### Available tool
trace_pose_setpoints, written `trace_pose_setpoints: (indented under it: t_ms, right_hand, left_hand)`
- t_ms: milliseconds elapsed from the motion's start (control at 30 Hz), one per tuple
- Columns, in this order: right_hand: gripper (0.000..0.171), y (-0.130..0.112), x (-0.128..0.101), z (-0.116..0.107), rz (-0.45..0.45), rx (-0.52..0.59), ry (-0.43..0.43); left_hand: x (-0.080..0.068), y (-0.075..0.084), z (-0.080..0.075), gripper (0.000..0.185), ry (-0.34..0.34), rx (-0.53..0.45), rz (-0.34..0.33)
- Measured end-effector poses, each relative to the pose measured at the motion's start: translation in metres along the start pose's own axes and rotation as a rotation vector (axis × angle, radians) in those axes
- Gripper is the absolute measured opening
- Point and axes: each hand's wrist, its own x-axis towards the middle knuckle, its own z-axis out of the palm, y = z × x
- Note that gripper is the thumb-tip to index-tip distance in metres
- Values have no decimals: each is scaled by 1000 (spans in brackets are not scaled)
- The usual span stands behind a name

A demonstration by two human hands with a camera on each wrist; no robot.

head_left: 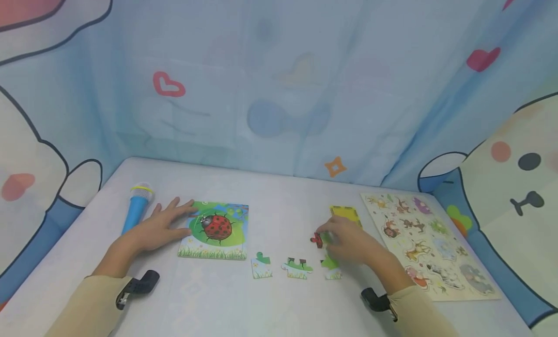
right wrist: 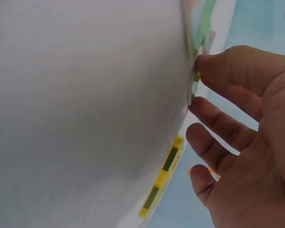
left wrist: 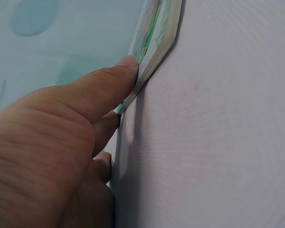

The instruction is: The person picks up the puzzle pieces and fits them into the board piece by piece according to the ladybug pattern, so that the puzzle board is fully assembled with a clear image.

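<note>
A square ladybug picture board (head_left: 213,247) lies flat on the table. My left hand (head_left: 159,225) rests at its left side with fingers spread; the left wrist view shows the thumb (left wrist: 102,90) touching the board's edge. On the right, my right hand (head_left: 350,237) pinches a green puzzle piece (right wrist: 195,85) between thumb and forefinger, low over the table and partly hidden by the fingers. Beside those fingertips lies a red puzzle piece (head_left: 317,240). Nearer me is a row of grass-edged pieces: a left one (head_left: 261,269), a middle one (head_left: 297,268) and a right one (head_left: 332,268).
Behind my right hand sits a yellow piece or block (head_left: 346,213), partly covered. An animal puzzle board (head_left: 429,245) lies at the right. A blue toy microphone (head_left: 136,211) is at the far left, by my left forearm. A printed curtain (head_left: 270,133) hangs behind the table.
</note>
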Motion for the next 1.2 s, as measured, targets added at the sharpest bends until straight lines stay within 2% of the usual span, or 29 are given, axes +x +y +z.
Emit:
trace_pose_setpoints:
  t_ms: [233,467,667,933,1200]
  right_hand:
    - [34,3,-5,-5,-45,-50,1]
    - [37,-4,2,-8,-32,-3,7]
    - [33,-21,16,-8,-93,1,31]
    - [30,-52,42,-5,-198,-40,5]
    - [29,-85,66,-2,-254,-47,-20]
  left_hand:
    - [0,-1,-1,59,1,5,0]
    - [0,0,-2,59,0,5,7]
    - [1,0,-2,59,0,8,6]
    - [0,0,-2,59,-10,8,7]
    - [-1,2,-3,58,-20,5,12]
